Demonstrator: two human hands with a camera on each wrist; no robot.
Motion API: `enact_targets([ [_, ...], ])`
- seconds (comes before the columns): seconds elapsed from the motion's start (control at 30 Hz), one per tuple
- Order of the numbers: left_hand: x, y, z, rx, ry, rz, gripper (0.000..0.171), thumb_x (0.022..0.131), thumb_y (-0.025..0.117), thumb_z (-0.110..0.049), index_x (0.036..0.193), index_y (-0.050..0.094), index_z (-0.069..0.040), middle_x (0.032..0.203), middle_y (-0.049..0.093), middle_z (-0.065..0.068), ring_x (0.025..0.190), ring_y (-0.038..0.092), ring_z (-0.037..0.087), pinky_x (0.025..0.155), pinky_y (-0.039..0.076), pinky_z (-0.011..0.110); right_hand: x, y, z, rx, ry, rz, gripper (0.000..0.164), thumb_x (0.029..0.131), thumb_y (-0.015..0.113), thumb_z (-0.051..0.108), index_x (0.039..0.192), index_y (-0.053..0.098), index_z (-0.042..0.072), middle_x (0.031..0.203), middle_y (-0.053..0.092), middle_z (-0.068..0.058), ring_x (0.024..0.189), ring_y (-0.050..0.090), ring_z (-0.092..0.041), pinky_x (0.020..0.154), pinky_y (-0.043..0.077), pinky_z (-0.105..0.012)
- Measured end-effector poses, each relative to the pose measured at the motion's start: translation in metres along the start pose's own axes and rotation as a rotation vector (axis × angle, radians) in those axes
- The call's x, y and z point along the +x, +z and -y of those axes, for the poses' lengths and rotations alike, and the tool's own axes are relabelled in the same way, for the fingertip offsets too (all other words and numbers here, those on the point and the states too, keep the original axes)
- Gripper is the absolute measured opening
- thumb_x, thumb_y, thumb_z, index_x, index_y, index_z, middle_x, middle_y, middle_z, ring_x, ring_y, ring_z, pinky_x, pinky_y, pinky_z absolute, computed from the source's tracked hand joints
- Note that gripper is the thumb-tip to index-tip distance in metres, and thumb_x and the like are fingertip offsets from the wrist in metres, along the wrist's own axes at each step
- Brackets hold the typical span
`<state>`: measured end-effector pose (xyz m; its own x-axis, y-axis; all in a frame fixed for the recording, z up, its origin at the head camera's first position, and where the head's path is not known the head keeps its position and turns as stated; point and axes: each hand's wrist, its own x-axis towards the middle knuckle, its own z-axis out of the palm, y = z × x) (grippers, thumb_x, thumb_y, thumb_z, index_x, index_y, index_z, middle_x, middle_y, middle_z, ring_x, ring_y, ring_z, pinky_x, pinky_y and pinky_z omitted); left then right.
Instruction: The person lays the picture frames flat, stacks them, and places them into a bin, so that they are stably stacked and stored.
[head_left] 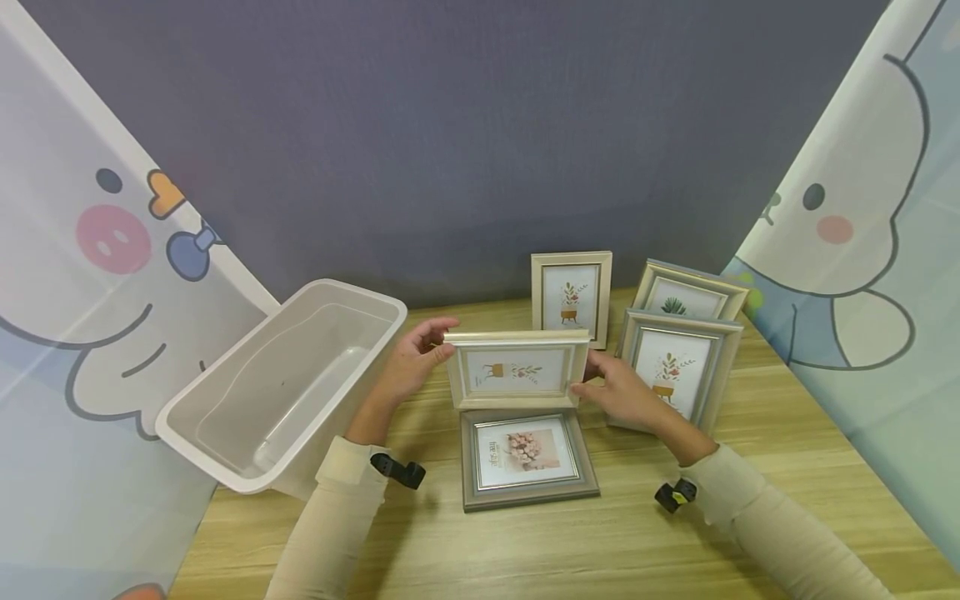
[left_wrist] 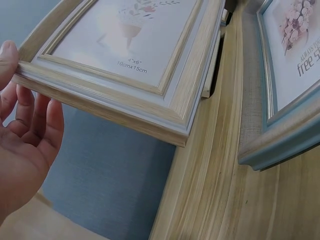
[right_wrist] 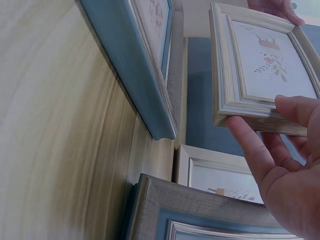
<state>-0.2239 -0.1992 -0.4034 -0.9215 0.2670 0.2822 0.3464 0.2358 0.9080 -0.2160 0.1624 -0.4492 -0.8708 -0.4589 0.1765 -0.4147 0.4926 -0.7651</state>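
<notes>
Now, left grip (head_left: 411, 363), right grip (head_left: 618, 390): pinching opposite ends!
Cream frame (head_left: 517, 370): aloft over counter (head_left: 517, 554), short of far edge.
Standing frames (head_left: 675, 367): three, seemingly done, toward far-right corner.
Flat frame (head_left: 528, 458): likely pending.

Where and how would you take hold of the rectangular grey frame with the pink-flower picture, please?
I'd suggest gripping the grey frame by its left and right edges, coming from both sides, since it appears to lie flat on the wooden table. Those edges look free, whereas the cream rectangular frame in the left hand and right hand crowds its far edge.
</notes>
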Motion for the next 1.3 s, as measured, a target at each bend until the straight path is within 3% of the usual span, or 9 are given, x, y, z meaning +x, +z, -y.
enact_targets([
  [0.23,-0.001,0.002,0.003,0.014,0.005,-0.001,0.046,0.096,0.070,-0.025,0.133,0.061,0.001,0.090,0.049,-0.001,0.078,0.046,0.010,0.066,0.039,0.020,-0.002,0.000,-0.002,0.080,0.039,0.047,0.024,0.097,0.070,0.015,0.118,0.064,0.006,0.106,0.071,-0.012,0.085,0.071,-0.022,0.072,0.059,-0.031],
  [0.4,-0.001,0.006,0.002,0.035,-0.034,-0.028,0.038,0.097,0.068,-0.014,0.131,0.061,0.003,0.091,0.048,-0.001,0.074,0.046,0.008,0.063,0.038,0.019,-0.003,0.001,-0.004,0.167,0.059,0.082,0.023,0.096,0.070,0.012,0.115,0.062,0.001,0.104,0.068,-0.017,0.086,0.069,-0.021,0.071,0.063,-0.043],
  [0.6,-0.005,0.012,0.002,0.014,-0.144,-0.070,0.031,0.100,0.065,-0.012,0.128,0.064,0.001,0.095,0.053,0.001,0.073,0.054,0.007,0.065,0.048,0.021,-0.006,0.001,-0.004,0.254,0.099,0.116,0.039,0.095,0.070,0.007,0.130,0.056,-0.002,0.101,0.068,-0.018,0.081,0.069,-0.021,0.068,0.062,-0.048],
  [0.83,-0.012,0.018,0.012,-0.014,-0.269,-0.082,0.031,0.101,0.065,-0.016,0.126,0.065,0.002,0.101,0.056,0.006,0.079,0.059,0.010,0.076,0.060,0.033,-0.016,-0.002,-0.003,0.307,0.133,0.194,0.071,0.098,0.067,0.012,0.154,0.028,-0.007,0.106,0.063,-0.022,0.070,0.070,-0.025,0.066,0.062,-0.048],
  [1.1,-0.020,0.024,0.025,-0.025,-0.367,-0.062,0.035,0.101,0.065,-0.016,0.128,0.063,0.006,0.101,0.059,0.008,0.072,0.061,0.013,0.076,0.062,0.040,-0.025,0.001,-0.002,0.322,0.213,0.255,0.076,0.099,0.067,0.019,0.158,0.022,-0.002,0.106,0.065,-0.020,0.067,0.071,-0.031,0.067,0.061,-0.053],
  [1.3,-0.028,0.029,0.035,-0.036,-0.439,-0.019,0.040,0.102,0.063,-0.019,0.131,0.061,0.008,0.101,0.059,0.008,0.069,0.063,0.017,0.082,0.060,0.054,-0.030,0.004,0.001,0.337,0.248,0.313,0.078,0.100,0.065,0.019,0.158,0.019,-0.004,0.100,0.066,-0.016,0.071,0.072,-0.026,0.066,0.063,-0.043],
])
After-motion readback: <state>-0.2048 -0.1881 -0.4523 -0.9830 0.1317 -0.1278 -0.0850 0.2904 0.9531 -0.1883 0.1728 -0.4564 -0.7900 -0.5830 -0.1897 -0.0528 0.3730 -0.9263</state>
